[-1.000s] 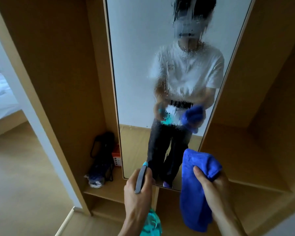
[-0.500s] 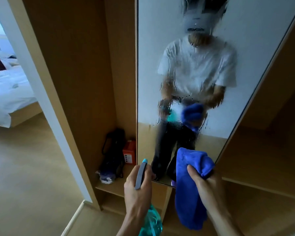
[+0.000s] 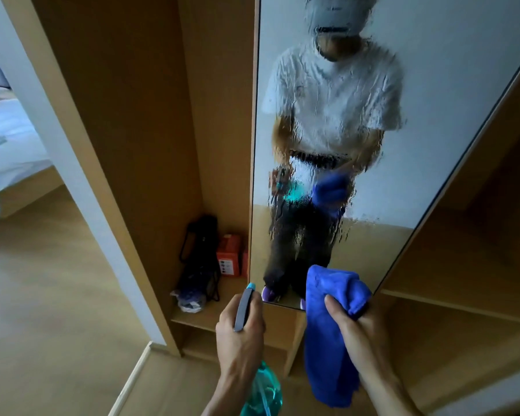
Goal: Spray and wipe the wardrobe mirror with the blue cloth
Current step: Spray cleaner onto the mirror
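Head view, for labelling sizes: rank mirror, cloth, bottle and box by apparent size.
1. mirror
2. cloth
3. bottle and box look alike; the bottle is nearer and partly hidden by the left hand, so unranked.

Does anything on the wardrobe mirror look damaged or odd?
No damage. Wet spray streaks cover the middle of the mirror and ripple the reflection there. The right hand grips the blue cloth.

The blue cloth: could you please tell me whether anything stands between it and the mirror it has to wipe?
Nothing visible does. The right hand holds the blue cloth before the lower edge of the mirror; the spray bottle in the left hand sits to its left, clear of the wet glass.
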`<state>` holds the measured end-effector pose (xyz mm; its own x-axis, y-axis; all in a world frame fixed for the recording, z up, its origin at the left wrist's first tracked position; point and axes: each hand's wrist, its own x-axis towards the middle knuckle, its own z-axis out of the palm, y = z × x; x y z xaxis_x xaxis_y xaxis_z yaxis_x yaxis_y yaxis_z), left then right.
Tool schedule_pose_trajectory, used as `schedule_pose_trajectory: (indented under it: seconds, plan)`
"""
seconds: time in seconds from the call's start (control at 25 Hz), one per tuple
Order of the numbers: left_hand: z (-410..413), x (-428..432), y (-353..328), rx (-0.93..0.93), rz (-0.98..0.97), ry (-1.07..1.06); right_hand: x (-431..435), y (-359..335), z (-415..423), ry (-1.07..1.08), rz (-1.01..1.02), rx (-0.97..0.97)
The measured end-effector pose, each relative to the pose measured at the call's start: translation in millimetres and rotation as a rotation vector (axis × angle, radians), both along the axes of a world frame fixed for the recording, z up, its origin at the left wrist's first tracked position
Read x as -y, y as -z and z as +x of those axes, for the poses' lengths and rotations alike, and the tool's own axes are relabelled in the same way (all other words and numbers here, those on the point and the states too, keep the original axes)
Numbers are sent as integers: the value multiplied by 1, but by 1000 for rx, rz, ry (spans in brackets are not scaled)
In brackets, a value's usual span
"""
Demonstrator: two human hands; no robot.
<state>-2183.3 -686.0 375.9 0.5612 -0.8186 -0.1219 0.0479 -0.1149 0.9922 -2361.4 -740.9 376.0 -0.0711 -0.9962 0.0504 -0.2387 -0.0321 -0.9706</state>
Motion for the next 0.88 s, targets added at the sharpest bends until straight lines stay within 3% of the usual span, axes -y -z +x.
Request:
schedule_pose_trajectory:
  seconds: [0.56,0.88]
  plan:
    - [-68,12,3,121,64,329,-20,3,-57,198,75,-18]
    - [-127,14,-15,42,38,330,-27,-7,-109,313,72,-1]
